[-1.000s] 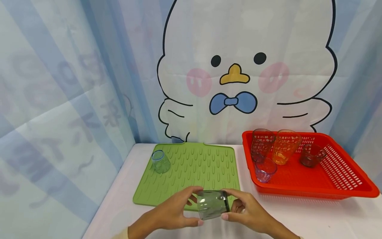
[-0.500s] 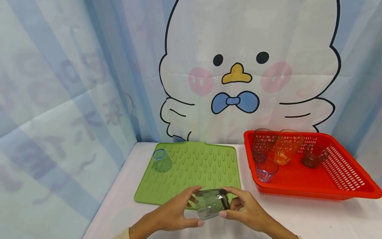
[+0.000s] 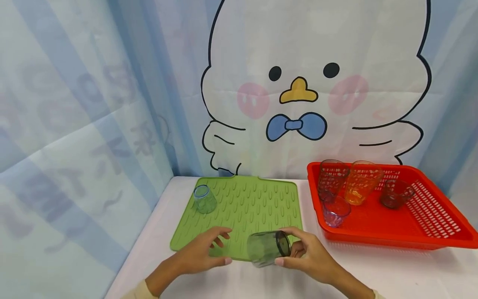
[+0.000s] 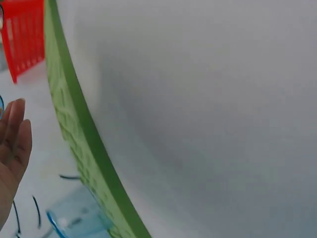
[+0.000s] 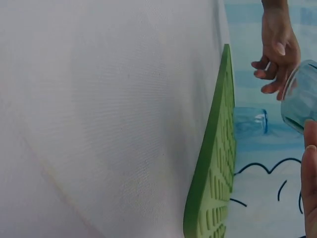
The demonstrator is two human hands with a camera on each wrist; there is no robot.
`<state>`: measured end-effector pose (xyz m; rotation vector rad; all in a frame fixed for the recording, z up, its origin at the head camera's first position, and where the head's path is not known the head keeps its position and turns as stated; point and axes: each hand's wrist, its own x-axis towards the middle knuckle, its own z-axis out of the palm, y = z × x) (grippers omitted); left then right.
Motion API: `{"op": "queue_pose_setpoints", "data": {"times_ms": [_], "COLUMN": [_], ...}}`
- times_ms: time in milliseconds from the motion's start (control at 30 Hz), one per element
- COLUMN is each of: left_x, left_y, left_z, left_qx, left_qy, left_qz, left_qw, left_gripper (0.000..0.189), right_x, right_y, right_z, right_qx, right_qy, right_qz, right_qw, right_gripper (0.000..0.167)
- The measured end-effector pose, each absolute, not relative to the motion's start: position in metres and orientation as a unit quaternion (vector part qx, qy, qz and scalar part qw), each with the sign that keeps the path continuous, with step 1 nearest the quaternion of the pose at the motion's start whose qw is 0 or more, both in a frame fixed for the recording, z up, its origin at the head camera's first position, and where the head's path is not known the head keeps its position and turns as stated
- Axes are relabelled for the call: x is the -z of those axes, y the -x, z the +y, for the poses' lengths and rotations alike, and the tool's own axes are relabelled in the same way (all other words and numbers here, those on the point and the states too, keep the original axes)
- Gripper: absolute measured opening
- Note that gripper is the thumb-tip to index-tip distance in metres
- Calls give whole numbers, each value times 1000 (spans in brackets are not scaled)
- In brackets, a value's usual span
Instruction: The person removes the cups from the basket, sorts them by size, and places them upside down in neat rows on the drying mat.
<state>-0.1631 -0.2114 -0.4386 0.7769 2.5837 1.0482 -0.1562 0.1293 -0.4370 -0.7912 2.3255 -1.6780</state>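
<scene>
A smoky grey drinking glass [image 3: 264, 248] lies sideways in the air over the near edge of the green drying mat [image 3: 257, 207]. My right hand [image 3: 313, 257] pinches its dark, thick right end between thumb and fingers. To the left of the glass, my left hand [image 3: 201, 253] is apart from it, fingers loosely bent and holding nothing. The right wrist view also shows this left hand [image 5: 281, 49] beyond the held glass [image 5: 303, 96]. On the mat's far left part stands a pale blue glass [image 3: 204, 200], its blue-ringed end up.
To the right, a red plastic basket [image 3: 381, 238] holds several glasses, among them an orange one [image 3: 362, 182], a purple one [image 3: 336, 211] and a dark one [image 3: 396, 194]. A curtain [image 3: 239, 145] with a cartoon bird hangs behind the white-covered table [image 3: 373, 270].
My left hand has come away from the grey glass and moved left. The glass has turned a little in my right hand, its thick end now facing more toward me.
</scene>
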Motion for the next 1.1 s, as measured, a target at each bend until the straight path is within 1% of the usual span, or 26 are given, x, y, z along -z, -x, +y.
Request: {"op": "queue_pose_setpoints", "data": {"times_ms": [300, 567, 867, 1100], "left_x": [454, 458, 468, 467], "left_y": [187, 202, 209, 212], "left_z": [-264, -304, -325, -326], "left_qx": [-340, -319, -306, -310], "left_qy": [-238, -226, -182, -183], "left_qz": [905, 917, 928, 925], "left_qw": [92, 79, 108, 121], "left_gripper": [53, 47, 45, 43], "right_x": [437, 434, 428, 427], "right_y": [162, 170, 184, 200], "right_z": [129, 127, 120, 110], "right_qx": [564, 551, 544, 533], "right_qy": [263, 253, 242, 226], "right_qz": [779, 793, 801, 812], "right_qw": [78, 58, 61, 69], "right_gripper": [52, 55, 55, 55]}}
